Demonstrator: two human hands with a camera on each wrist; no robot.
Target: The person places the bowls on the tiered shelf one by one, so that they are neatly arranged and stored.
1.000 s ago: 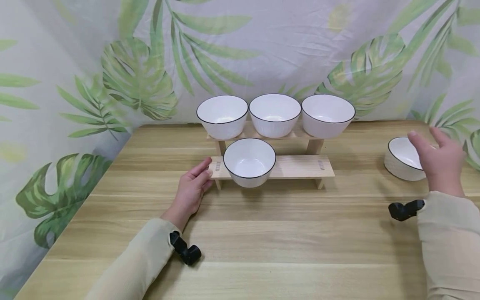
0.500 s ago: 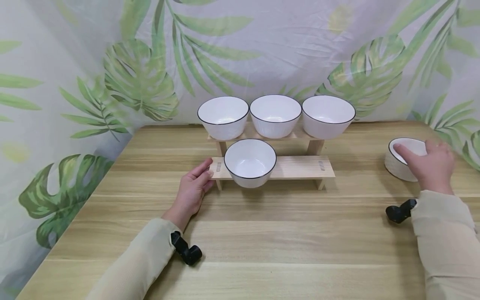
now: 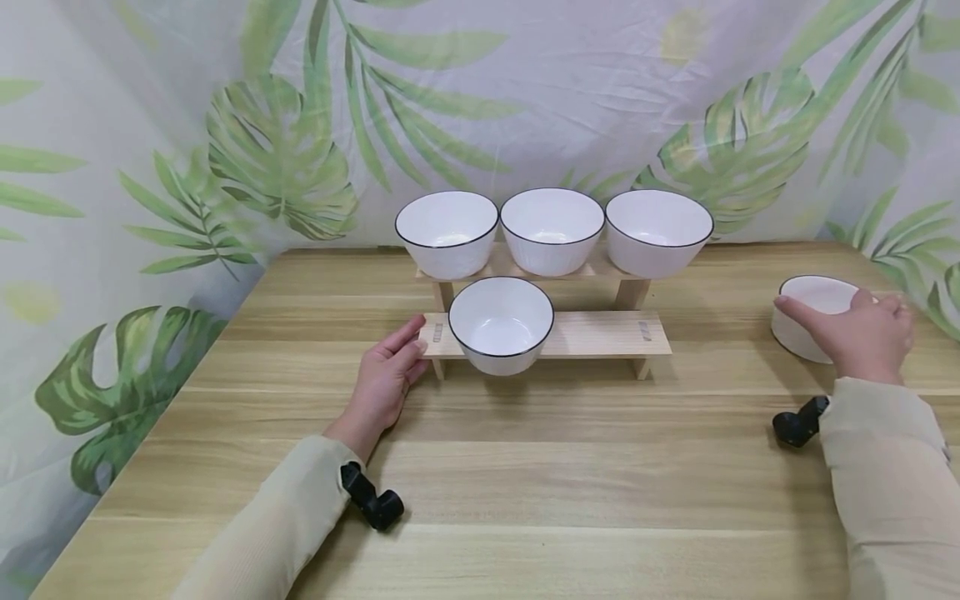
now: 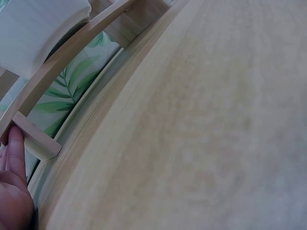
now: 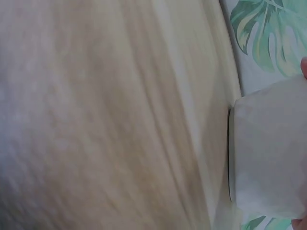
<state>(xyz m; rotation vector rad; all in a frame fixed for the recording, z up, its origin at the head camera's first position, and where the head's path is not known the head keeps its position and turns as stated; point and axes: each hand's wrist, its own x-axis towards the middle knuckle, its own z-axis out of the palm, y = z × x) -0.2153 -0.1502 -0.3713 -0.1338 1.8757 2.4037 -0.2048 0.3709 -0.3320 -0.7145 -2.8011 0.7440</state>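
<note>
A two-tier wooden stand (image 3: 600, 333) stands on the table. My left hand (image 3: 381, 383) holds the left end of its lower shelf; in the left wrist view a finger (image 4: 16, 155) reaches under the shelf beside the leg. One white dark-rimmed bowl (image 3: 501, 321) sits left of centre on that shelf. To the right, another white bowl (image 3: 802, 333) rests on the table. My right hand (image 3: 870, 337) grips it across the rim, thumb at the left and fingers at the far right side. The right wrist view shows that bowl's side (image 5: 271, 153) between fingertips at the frame edge.
Three matching bowls stand in a row on the upper shelf: left bowl (image 3: 448, 258), middle bowl (image 3: 551, 254), right bowl (image 3: 656, 258). Behind the wooden table (image 3: 562, 475) hangs a leaf-patterned cloth (image 3: 585, 100). Both wrists carry black camera mounts (image 3: 371, 496).
My right hand has come down and left from above the right-hand bowl and taken hold of its rim. The left hand, the stand and the bowls have stayed in place.
</note>
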